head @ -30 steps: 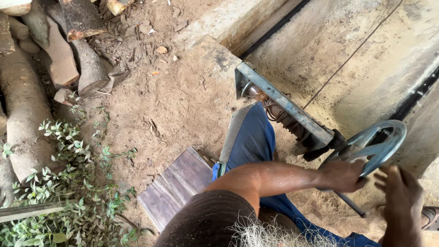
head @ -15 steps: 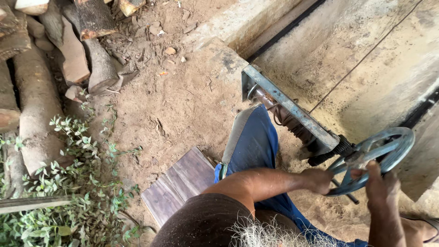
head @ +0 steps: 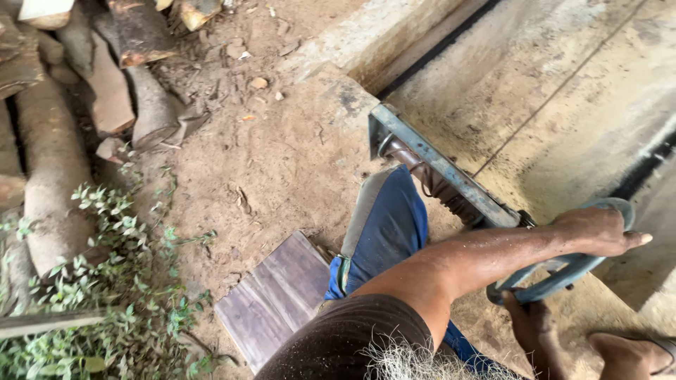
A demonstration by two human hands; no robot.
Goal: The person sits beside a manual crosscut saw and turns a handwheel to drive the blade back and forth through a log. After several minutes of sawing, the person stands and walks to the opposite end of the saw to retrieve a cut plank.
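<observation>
Low at the right, the grey-blue handwheel [head: 563,271] sits on a rusty blue steel rail [head: 440,165]. One hand [head: 598,231] lies on its rim, fingers extended; which hand is unclear. Another hand [head: 531,327] beneath is half hidden. Logs [head: 49,176] lie far left.

Handwheel [head: 563,267] partly behind left hand [head: 598,232]

This is an outdoor sawmill yard, with cut logs [head: 49,176] on bare sawdust-covered ground [head: 282,155] beside a steel machine rail [head: 443,169].
</observation>
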